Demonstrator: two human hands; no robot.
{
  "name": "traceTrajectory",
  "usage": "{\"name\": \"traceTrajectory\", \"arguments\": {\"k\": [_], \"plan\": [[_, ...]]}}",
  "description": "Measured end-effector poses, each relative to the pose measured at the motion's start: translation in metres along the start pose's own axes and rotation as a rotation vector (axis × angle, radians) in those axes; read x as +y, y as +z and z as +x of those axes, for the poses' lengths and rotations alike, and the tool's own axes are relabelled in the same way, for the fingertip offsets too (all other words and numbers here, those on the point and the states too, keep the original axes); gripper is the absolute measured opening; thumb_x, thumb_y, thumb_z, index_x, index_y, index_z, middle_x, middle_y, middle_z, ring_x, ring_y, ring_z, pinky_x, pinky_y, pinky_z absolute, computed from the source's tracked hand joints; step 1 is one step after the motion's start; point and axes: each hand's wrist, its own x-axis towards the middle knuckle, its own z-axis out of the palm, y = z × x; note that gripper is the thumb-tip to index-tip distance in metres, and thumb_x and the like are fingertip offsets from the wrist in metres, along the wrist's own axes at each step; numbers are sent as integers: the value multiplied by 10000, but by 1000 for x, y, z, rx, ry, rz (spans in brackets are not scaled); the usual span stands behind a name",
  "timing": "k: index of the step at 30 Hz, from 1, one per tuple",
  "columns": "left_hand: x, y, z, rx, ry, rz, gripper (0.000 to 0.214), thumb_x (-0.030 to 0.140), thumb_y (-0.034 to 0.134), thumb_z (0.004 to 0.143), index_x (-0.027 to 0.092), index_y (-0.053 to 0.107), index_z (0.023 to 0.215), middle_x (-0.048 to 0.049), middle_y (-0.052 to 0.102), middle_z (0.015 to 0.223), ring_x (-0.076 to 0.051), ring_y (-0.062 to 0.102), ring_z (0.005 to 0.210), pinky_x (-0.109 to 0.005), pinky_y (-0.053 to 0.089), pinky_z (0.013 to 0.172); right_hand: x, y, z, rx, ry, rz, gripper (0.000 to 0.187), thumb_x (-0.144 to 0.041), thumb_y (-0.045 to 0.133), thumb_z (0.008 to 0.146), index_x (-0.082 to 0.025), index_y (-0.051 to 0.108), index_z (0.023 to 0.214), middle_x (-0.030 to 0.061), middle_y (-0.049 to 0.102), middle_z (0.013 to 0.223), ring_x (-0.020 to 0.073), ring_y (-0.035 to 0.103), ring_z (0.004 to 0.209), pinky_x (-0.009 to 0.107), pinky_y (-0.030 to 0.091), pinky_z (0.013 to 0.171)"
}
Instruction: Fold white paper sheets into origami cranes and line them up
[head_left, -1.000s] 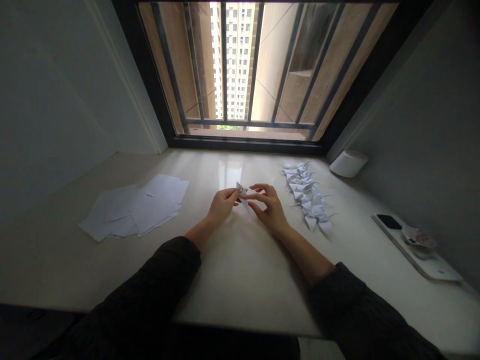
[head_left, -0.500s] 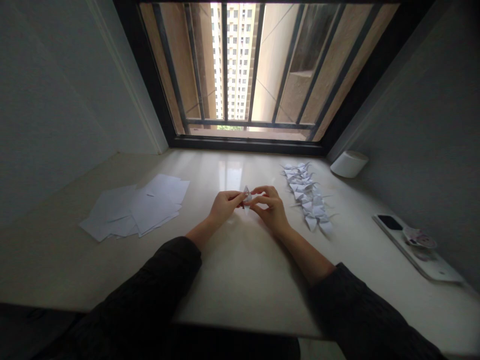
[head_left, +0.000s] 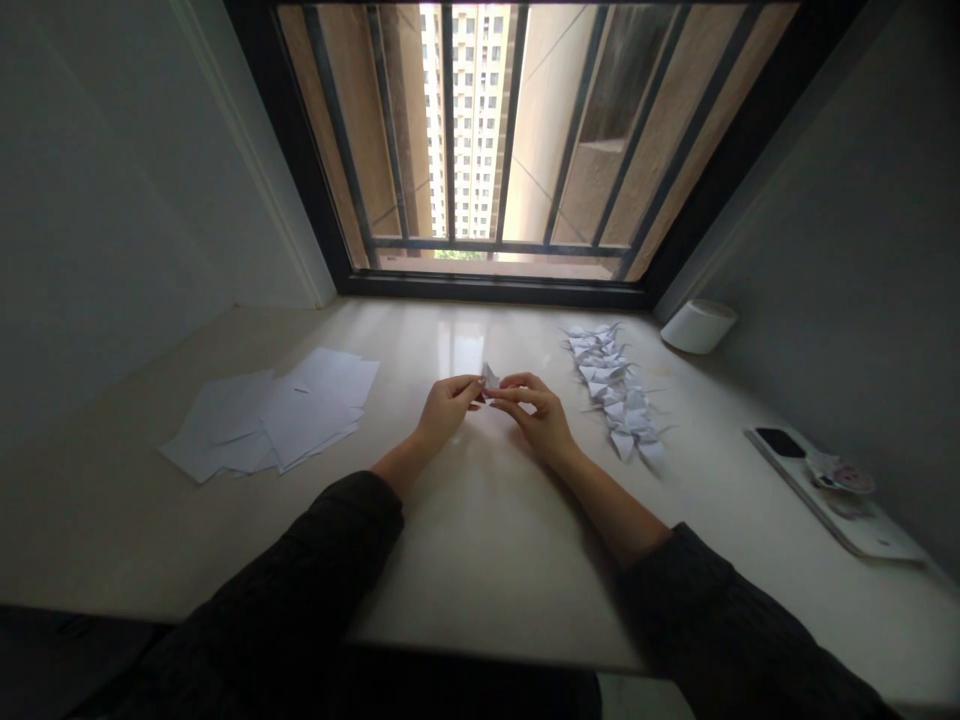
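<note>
A small piece of folded white paper [head_left: 490, 376] is pinched between my two hands, above the middle of the pale sill. My left hand [head_left: 448, 405] grips it from the left with thumb and fingers closed. From the right, my right hand [head_left: 537, 412] pinches its lower part between thumb and fingertips. A pointed tip of the paper sticks up above the fingers; the rest is mostly hidden. To the right stand rows of folded paper cranes [head_left: 611, 385], white and set close together. On the left lies a loose pile of white paper sheets [head_left: 300, 410].
The pale sill [head_left: 480, 560] runs up to a dark-framed window [head_left: 495, 290] with bars outside. A white rounded object [head_left: 699, 327] sits by the right wall. Nearer me on the right lies a white phone [head_left: 862, 520] with a round grip on its back.
The folded paper has turned and shifted slightly left and up between my fingers. My right fingers have closed in further on it. The other things lie as before.
</note>
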Motion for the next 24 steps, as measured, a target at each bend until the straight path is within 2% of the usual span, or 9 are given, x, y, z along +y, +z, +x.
{"name": "traceTrajectory", "arguments": {"k": [5, 14, 24], "plan": [[0, 2, -2, -12, 17, -14, 331, 457, 620, 717, 148, 698, 804, -64, 684, 776, -170, 624, 748, -274, 490, 645, -2, 2, 1, 105, 108, 97, 161, -379, 654, 752, -258, 726, 832, 40, 640, 873, 171, 599, 822, 290, 482, 660], [1, 5, -5, -26, 34, -4, 300, 405, 611, 737, 140, 698, 847, -80, 694, 815, -189, 642, 790, -277, 494, 648, -9, 7, -1, 264, 222, 144, 229, -408, 685, 699, -207, 714, 806, 45, 709, 810, 184, 632, 747, 318, 492, 679], [3, 9, -7, 3, 60, 1, 291, 397, 624, 736, 135, 697, 840, -81, 699, 788, -190, 657, 771, -282, 497, 658, 0, 9, -2, 294, 290, 196, 251, -416, 691, 686, -181, 707, 770, 49, 707, 763, 178, 629, 701, 321, 485, 685]]}}
